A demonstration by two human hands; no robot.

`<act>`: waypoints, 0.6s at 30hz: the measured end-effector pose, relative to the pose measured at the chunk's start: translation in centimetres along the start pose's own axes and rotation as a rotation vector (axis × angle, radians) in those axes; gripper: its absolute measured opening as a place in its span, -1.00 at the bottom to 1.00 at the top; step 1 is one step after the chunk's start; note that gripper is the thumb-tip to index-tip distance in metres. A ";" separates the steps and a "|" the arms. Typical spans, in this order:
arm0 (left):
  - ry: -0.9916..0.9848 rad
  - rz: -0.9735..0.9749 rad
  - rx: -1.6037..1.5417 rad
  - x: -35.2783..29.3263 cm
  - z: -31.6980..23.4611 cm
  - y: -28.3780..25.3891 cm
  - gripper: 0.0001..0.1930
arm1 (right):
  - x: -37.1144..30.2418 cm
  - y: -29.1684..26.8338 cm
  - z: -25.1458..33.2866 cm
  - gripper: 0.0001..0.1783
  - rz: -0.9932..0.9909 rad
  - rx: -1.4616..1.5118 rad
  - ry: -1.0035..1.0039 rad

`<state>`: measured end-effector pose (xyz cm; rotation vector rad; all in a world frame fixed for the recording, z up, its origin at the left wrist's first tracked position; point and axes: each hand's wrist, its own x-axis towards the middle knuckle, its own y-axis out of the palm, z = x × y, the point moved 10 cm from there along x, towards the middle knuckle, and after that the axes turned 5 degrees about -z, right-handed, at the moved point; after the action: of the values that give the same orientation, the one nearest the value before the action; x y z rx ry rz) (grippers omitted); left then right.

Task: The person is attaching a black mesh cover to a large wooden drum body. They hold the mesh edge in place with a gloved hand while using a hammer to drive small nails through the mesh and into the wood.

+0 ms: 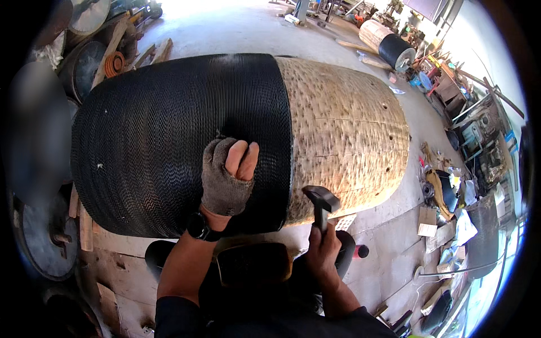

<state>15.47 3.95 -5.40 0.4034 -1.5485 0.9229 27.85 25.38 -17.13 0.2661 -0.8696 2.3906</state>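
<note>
Lying crosswise in front of me is a huge barrel-shaped roller (251,115), the biggest thing here, on the pale grey floor (220,25). Its larger left portion is a black, finely ridged covering (163,135), and its right portion is a tan, pitted surface (346,129) with a few dark holes near the far end. Past it, at the upper right, lies a second roller, tan and black with a grey end (389,46). At my left stands a round grey metal disc (42,242) with a stub at its middle. A small brown cardboard box (427,217) sits among the clutter at right. My left hand (228,177), in a grey knitted glove with two bare fingertips showing, is curled over the black covering; I cannot tell whether it pinches anything. My right hand (323,250) is bare and wrapped around the handle of a dark-headed hammer (321,200), its head in front of the tan portion's near edge; contact is unclear. A black round-faced watch (198,225) circles my left wrist.
</note>
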 end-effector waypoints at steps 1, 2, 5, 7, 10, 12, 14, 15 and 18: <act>0.002 0.008 0.007 -0.1 -0.1 0.1 -0.51 | -0.2 -0.7 0.4 -0.83 -0.046 0.036 -0.006; 0.004 0.015 0.014 -0.2 -0.2 0.2 -0.51 | -0.9 -1.3 0.6 -0.83 -0.132 0.104 -0.153; -0.021 0.052 -0.010 0.0 0.1 0.0 -0.52 | 0.6 0.9 1.9 -0.77 0.012 -0.107 -0.183; -0.010 0.047 -0.009 0.5 -0.1 0.1 -0.53 | 0.7 1.1 0.3 -0.76 -0.001 -0.086 -0.013; -0.015 0.042 0.014 0.4 -0.3 0.3 -0.56 | -0.6 -1.3 0.6 -0.78 0.020 0.130 0.043; -0.022 0.078 0.071 0.3 0.1 0.6 -0.57 | -1.8 -3.5 2.2 -0.76 -0.148 0.288 -0.119; -0.052 0.079 0.111 0.7 0.4 0.2 -0.57 | -2.7 -2.9 0.4 -0.76 -0.128 0.270 -0.362; -0.035 0.065 0.125 0.6 0.5 0.3 -0.60 | -1.4 -2.0 3.2 -0.76 0.071 -0.030 -0.436; -0.060 0.099 0.157 0.9 0.6 0.5 -0.62 | -1.7 1.6 -2.6 -0.74 0.020 -0.089 -0.082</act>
<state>14.55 4.06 -4.65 0.4732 -1.5666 1.1232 28.37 25.24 -20.56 0.3232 -1.0180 2.3660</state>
